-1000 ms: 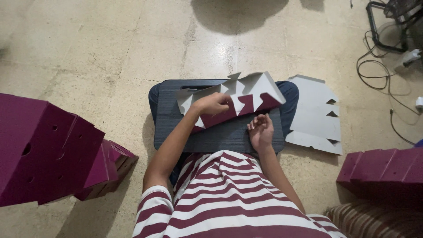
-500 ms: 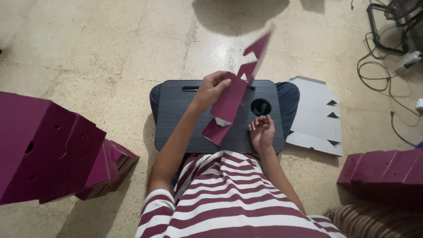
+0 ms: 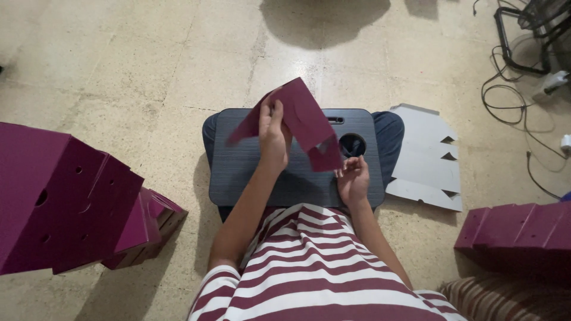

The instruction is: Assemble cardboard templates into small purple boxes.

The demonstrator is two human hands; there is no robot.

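One maroon cardboard blank (image 3: 300,119), flat and cut with notches, is held up in the air above the dark lap desk (image 3: 250,172), tilted so that its lower corner hangs toward five o'clock. The left hand (image 3: 272,134) is clenched on the blank near its middle, fingers wrapped round the near edge. The right hand (image 3: 353,178) is at five o'clock from the blank, its fingers curled loosely, just under the lower corner; whether it touches the card I cannot tell. It hovers over the right part of the lap desk, close below the round hole (image 3: 352,144) in the desk's top.

The lap desk rests across the person's legs, who sits on the tiled floor (image 3: 148,65) in a maroon-and-white striped shirt (image 3: 309,267). At three o'clock from the desk a white cardboard blank (image 3: 425,157) lies flat on the floor. At nine o'clock, well apart, stands a stack of folded maroon boxes (image 3: 65,202) with small round holes in their sides. At four o'clock lies another row of maroon boxes (image 3: 517,232). At one o'clock, black cables (image 3: 505,89) trail over the floor.
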